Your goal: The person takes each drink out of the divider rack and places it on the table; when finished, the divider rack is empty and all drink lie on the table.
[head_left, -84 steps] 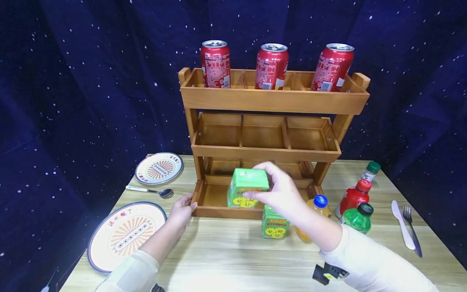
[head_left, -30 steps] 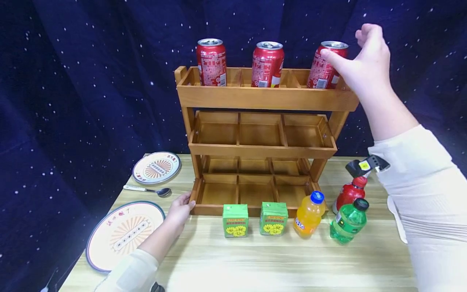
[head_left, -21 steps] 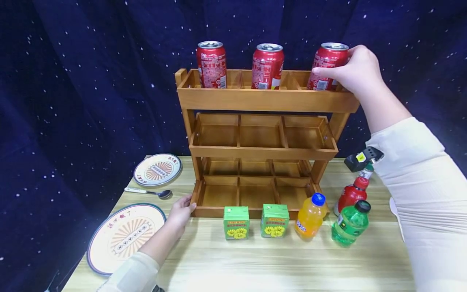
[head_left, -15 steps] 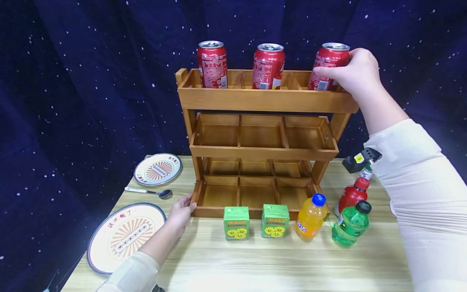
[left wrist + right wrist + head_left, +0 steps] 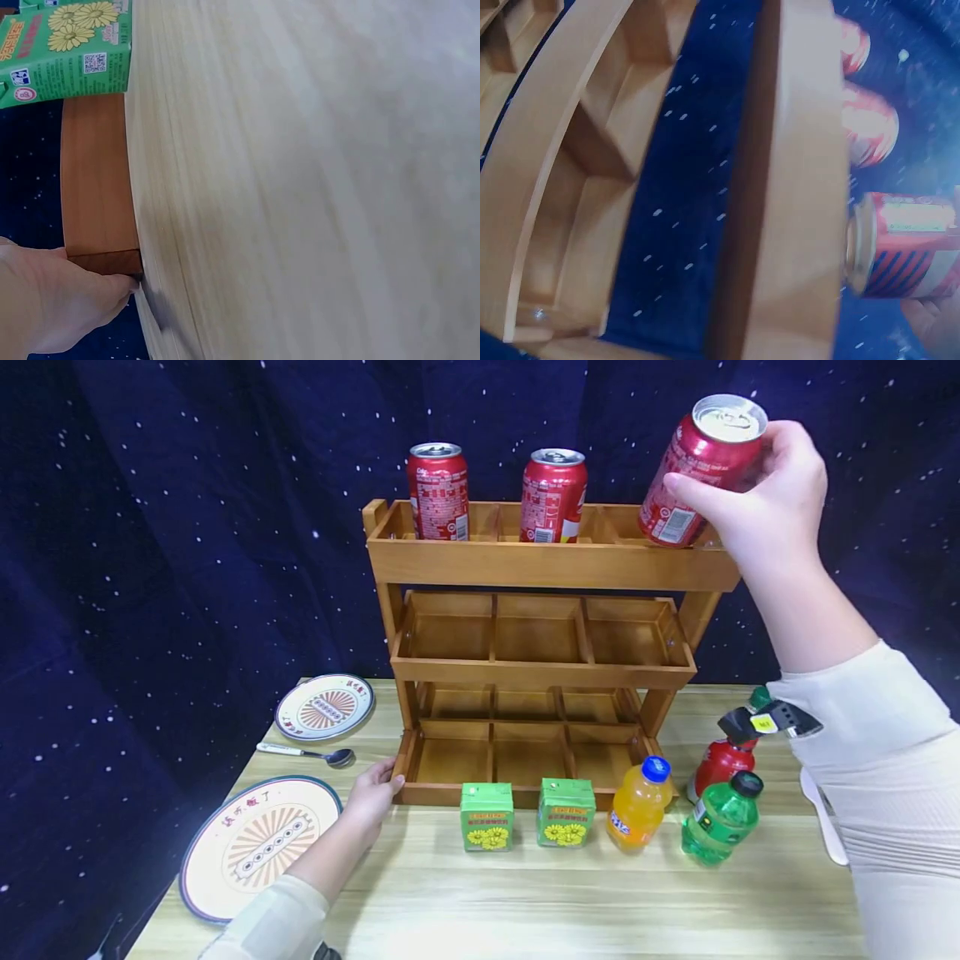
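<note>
My right hand (image 5: 783,497) grips a red soda can (image 5: 701,472) at the right end of the rack's top tier. The can is tilted, its lid leaning right, and its base shows above the tier's edge in the right wrist view. Two more red cans, one at the left (image 5: 438,493) and one in the middle (image 5: 553,497), stand upright in that tier. My left hand (image 5: 372,793) holds the lower left corner of the wooden rack (image 5: 543,675), thumb at its front edge; the left wrist view shows the fingers at that corner, partly hidden behind it.
Before the rack stand two green drink cartons (image 5: 487,818), an orange juice bottle (image 5: 637,806) and a green bottle (image 5: 722,820). A red bottle (image 5: 722,768) is behind, near a white knife (image 5: 823,818). Two plates (image 5: 217,860) and a spoon (image 5: 337,757) lie left.
My right hand set a green carton down before the rack, reached up to the right-hand can, gripped it, then raised and tilted it. The left hand has stayed at the rack's corner.
</note>
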A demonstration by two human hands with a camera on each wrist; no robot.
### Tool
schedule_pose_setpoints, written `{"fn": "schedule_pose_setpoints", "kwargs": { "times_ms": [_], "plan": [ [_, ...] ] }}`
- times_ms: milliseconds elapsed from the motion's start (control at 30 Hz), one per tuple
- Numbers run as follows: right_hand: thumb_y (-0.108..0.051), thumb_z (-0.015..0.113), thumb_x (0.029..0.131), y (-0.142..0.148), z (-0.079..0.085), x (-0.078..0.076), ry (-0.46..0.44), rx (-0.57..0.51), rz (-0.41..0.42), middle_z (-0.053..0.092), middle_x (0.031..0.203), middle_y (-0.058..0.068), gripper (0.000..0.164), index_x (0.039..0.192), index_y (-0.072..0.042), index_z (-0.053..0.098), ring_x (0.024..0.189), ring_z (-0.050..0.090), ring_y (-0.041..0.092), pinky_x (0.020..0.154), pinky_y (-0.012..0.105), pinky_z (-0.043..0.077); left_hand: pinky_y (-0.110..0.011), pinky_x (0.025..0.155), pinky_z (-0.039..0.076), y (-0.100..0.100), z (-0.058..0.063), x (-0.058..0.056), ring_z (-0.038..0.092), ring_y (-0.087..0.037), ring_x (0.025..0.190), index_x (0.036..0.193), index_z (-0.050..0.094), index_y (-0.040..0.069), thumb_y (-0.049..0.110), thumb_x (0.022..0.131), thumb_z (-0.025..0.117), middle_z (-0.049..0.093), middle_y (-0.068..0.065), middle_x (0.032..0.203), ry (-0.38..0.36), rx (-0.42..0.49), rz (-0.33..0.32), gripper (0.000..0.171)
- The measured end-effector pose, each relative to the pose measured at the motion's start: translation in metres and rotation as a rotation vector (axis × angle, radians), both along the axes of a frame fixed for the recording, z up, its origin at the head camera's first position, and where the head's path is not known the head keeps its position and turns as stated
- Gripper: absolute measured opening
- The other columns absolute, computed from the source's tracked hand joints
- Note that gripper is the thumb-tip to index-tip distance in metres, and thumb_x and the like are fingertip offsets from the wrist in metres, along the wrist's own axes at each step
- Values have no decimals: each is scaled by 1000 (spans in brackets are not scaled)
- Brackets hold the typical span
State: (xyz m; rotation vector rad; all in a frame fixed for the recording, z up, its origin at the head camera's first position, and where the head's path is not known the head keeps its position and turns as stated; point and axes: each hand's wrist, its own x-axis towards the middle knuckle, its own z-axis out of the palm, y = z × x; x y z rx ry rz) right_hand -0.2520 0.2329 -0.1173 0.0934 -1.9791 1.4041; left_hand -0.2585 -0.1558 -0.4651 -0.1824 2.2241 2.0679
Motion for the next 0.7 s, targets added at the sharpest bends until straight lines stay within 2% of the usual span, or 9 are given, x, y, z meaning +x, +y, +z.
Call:
{"fn": "schedule_pose_setpoints", "kwargs": {
  "times_ms": [167, 267, 333, 500, 633, 700],
  "plan": [
    [-17, 81, 63, -16, -7, 35, 70, -118, 174, 54, 120, 5, 65, 119, -11, 49, 109, 51, 14, 95, 21, 38, -42, 103, 25, 1, 0, 2, 30, -36, 124, 134, 27, -9, -2, 89, 44, 29, -27, 137, -4, -2, -7, 48],
    [-7, 80, 63, -30, -18, 56, 57, -141, 285, 56, 116, 9, 61, 117, -8, 51, 105, 53, 18, 90, 22, 42, -42, 103, 25, 0, 1, 1, 30, -36, 124, 134, 27, -9, -2, 89, 44, 29, -26, 137, -8, -7, -9, 48],
    [-3, 79, 64, -42, -28, 70, 28, -114, 354, 57, 114, 11, 58, 116, -6, 52, 102, 54, 21, 86, 21, 46, -42, 103, 25, 0, 2, 1, 31, -36, 124, 134, 26, -9, -2, 89, 43, 29, -27, 137, -1, -10, -11, 48],
    [-6, 78, 66, -74, -68, 94, -103, 42, 516, 58, 110, 9, 58, 117, -5, 51, 97, 57, 22, 81, 25, 49, -42, 103, 25, -1, 4, -1, 30, -36, 124, 134, 26, -10, -3, 89, 43, 28, -27, 137, 6, -13, -10, 48],
    [-11, 81, 63, -101, -113, 99, -223, 125, 655, 59, 108, 3, 62, 115, -8, 49, 98, 57, 17, 85, 31, 47, -41, 103, 25, -1, 3, -2, 30, -36, 125, 134, 26, -9, -3, 89, 44, 28, -26, 138, -1, -18, -7, 49],
    [-13, 83, 60, -116, -137, 99, -289, 158, 696, 59, 106, 0, 63, 114, -10, 50, 97, 57, 14, 86, 32, 46, -42, 103, 26, -1, 2, -1, 30, -36, 125, 134, 26, -9, -3, 89, 44, 28, -26, 137, -2, -17, -4, 49]
  ]
}}
